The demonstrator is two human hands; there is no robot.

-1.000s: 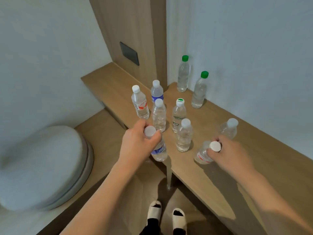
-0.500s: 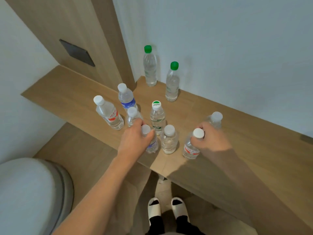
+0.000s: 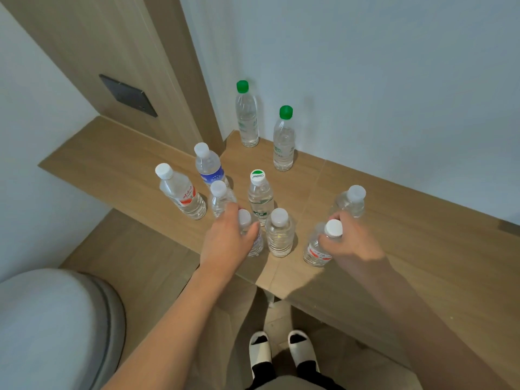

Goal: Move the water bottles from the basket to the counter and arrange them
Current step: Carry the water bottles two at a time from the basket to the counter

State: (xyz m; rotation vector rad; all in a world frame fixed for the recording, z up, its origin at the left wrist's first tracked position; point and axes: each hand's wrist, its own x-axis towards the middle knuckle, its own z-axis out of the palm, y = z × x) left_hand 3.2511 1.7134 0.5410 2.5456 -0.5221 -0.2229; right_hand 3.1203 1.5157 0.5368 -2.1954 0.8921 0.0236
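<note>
Ten water bottles upright on the wooden tabletop (image 3: 408, 220), no basket anywhere in view. Left hand (image 3: 228, 243) wrapped around the neck of a white-capped bottle (image 3: 253, 243) near the front edge; right hand (image 3: 349, 243) pinching the neck of a red-labelled bottle (image 3: 318, 249), also close to the front edge. Neither hand free, both clamped on a bottle that looks set down on the wood.

Biggest risk, judging from the crowding: a knock-on topple. Left-held bottle just beside a ribbed clear bottle (image 3: 280, 235) and near a short bottle (image 3: 219, 198) behind the knuckles, so a sideways slide or a careless withdrawal of the fingers likely to clip a neighbour. Front edge close to both held bottles; a nudge toward the body enough to send one to the floor, beside the slippered feet (image 3: 281, 347). Grip high on the neck also poor for steadying the base: tilting likely if pushed rather than lifted.

Clear plastic throughout, seemingly full, mostly white caps. Two taller green-capped bottles (image 3: 247, 114) (image 3: 284, 136) at the back against the wall. A blue-labelled bottle (image 3: 209, 167), a second red-labelled one (image 3: 180, 192) at far left, a green-and-white-capped one (image 3: 260, 198) in the middle, another white-capped one (image 3: 351, 204) behind the right hand. Loose cluster, not yet straight rows.
</note>
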